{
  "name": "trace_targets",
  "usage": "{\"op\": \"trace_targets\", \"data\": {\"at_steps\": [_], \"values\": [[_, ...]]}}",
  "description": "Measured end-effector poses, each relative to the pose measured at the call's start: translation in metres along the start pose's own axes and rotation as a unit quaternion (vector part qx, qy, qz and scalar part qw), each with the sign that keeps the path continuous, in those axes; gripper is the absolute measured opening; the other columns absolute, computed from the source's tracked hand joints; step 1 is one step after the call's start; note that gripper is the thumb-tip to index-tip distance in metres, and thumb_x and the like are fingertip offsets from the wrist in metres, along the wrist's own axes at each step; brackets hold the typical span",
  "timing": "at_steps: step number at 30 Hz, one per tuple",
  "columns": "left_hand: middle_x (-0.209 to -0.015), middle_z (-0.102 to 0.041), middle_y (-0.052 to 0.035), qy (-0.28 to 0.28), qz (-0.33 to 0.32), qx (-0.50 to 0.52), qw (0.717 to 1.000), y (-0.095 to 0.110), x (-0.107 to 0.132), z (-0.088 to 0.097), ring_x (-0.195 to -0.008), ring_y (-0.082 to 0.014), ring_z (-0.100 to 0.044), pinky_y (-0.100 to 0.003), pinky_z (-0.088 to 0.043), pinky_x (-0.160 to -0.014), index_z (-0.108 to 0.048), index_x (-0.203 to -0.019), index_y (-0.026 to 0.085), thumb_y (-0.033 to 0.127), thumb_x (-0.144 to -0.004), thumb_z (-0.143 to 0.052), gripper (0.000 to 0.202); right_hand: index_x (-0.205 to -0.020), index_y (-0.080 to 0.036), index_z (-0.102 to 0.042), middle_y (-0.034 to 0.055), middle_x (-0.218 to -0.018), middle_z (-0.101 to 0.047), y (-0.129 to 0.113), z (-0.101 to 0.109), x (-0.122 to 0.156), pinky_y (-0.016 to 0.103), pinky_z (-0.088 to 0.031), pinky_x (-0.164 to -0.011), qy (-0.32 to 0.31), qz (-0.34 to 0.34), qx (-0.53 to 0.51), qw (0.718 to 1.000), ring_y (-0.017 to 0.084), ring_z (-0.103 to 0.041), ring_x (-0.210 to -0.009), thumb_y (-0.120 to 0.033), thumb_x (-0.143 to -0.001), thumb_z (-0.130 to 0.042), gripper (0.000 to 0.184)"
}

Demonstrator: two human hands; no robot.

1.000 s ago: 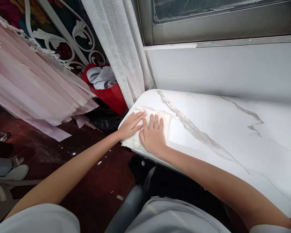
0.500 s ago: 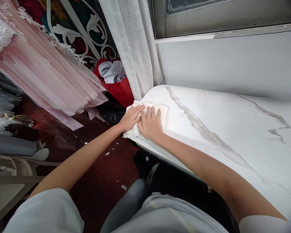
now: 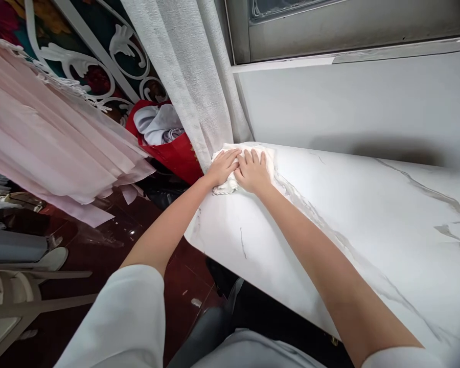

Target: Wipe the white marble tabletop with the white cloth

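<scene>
White, grey-veined tabletop (image 3: 375, 209), just one, stretches out to the right hand's right. From where I stand, both the left hand (image 3: 222, 167) and right hand (image 3: 254, 173) lie flat, fingers extended and slightly parted, on one white cloth (image 3: 227, 187) beneath them. One pale curtain (image 3: 191, 71) hangs just beyond; one red bag (image 3: 178, 157) sits left of the left hand.

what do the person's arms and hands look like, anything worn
The left sleeve is short, pale and plain; the right sleeve, also pale, shows only near its hem. The left hand and right hand are bare, with no glove, ring or wristband visible.
</scene>
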State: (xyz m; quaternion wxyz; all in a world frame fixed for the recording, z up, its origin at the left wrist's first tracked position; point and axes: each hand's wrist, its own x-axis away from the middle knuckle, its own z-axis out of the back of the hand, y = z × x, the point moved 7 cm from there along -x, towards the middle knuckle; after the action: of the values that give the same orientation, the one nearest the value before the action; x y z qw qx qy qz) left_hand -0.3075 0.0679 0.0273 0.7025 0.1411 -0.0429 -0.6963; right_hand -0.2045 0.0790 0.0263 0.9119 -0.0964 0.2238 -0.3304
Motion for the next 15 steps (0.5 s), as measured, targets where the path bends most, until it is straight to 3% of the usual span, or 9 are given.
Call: {"op": "trace_targets", "data": {"at_steps": [4,9,15], "values": [[-0.155,-0.039,-0.0016,0.005,-0.007,-0.004,1.0,-0.002,-0.032,-0.005,-0.144,-0.0154,-0.031,-0.038,-0.013,-0.122,-0.04,-0.144,0.023,0.035,-0.098,-0.026,0.05,-0.146,-0.006,-0.041,0.0183,-0.154,-0.036,0.023,0.0,-0.019,0.059,-0.011,-0.116,-0.004,-0.014,0.001,1.0,0.036,-0.025,-0.144,-0.028,-0.096,-0.03,0.055],[-0.155,-0.038,-0.0036,-0.001,-0.022,-0.018,1.0,0.012,-0.067,-0.015,-0.144,-0.0153,-0.03,-0.037,-0.012,-0.122,-0.039,-0.145,0.02,0.034,-0.098,-0.027,0.051,-0.148,-0.008,-0.039,0.0153,-0.156,-0.034,0.056,0.005,-0.028,0.057,-0.009,-0.117,-0.012,-0.032,0.003,0.999,0.035,-0.022,-0.146,-0.028,-0.097,-0.029,0.056],[-0.155,-0.038,-0.0046,0.003,-0.066,-0.027,0.997,0.026,-0.083,-0.022,-0.144,-0.0157,-0.031,-0.039,-0.013,-0.121,-0.039,-0.145,0.02,0.033,-0.097,-0.028,0.051,-0.148,-0.013,-0.039,0.0125,-0.158,-0.032,0.079,0.014,-0.017,0.056,-0.011,-0.118,-0.01,-0.052,0.009,0.999,0.031,-0.022,-0.147,-0.031,-0.098,-0.03,0.055]]}}
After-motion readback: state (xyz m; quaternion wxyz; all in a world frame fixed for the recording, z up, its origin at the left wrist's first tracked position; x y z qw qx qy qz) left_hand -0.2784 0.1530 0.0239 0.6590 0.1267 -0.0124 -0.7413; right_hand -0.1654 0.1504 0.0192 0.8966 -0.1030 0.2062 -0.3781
